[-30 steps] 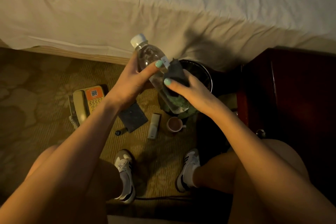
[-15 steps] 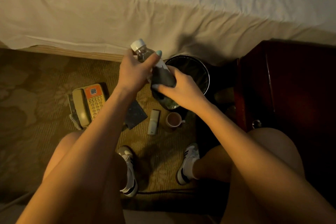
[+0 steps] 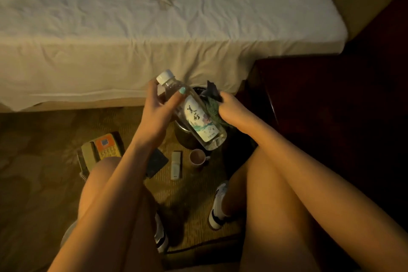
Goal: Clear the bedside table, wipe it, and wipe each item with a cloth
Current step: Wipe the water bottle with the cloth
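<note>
Left hand [image 3: 157,112] fingers curl round the tilted bottle [image 3: 197,120] near its cap; right hand [image 3: 230,110] fingers clutch a cloth [image 3: 212,97] against it.

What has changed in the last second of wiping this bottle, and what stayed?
The right hand has drawn the cloth off the front of the bottle to its right side, baring the label. The left hand still grips it near the cap. The phone, remote and cup stay on the carpet.

Head camera looks steeply down at carpet [image 3: 33,183].
</note>
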{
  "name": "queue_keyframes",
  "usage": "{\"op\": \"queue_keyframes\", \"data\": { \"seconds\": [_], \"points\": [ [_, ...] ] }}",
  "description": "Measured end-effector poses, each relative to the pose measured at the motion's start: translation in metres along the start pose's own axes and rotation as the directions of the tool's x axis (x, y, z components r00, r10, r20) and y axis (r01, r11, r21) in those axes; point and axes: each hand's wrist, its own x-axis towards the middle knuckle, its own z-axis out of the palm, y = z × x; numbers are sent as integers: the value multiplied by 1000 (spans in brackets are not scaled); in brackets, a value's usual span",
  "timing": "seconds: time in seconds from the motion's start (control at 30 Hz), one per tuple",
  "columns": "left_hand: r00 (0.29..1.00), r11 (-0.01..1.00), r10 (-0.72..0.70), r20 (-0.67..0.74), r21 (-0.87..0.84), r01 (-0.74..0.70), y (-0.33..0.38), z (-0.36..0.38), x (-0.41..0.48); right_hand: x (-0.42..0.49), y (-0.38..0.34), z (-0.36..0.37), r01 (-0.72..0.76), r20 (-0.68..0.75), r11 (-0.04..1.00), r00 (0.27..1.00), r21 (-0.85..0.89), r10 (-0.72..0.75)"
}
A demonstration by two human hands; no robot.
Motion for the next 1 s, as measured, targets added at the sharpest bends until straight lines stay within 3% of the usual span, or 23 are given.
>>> {"op": "queue_keyframes", "data": {
  "seconds": [0.2, 0.37, 0.57, 0.67, 0.77, 1.0],
  "points": [
    [965, 979, 171, 198, 76, -189, 50, 74, -20, -78, -20, -76, 90, -238, 996, 967, -20, -92],
    [864, 896, 247, 439, 236, -376, 87, 154, -33, -166, -9, -151, 130, -405, 991, 905, -34, -132],
    [790, 875, 241, 564, 225, -428, 84, 262, -51, -284, 35, -234, 24, -542, 998, 839, -56, -51],
    [709, 845, 221, 670, 232, -482, 74, 308, -51, -335, 60, -260, -59, -559, 997, 829, -44, 24],
    [610, 786, 191, 769, 252, -564, 58, 359, -52, -380, 94, -283, -119, -621, 993, 780, -18, 82],
    [483, 739, 107, 869, 255, -624, 17, 452, -46, -430, 157, -304, -116, -743, 983, 644, 141, 183]
  ]
}}
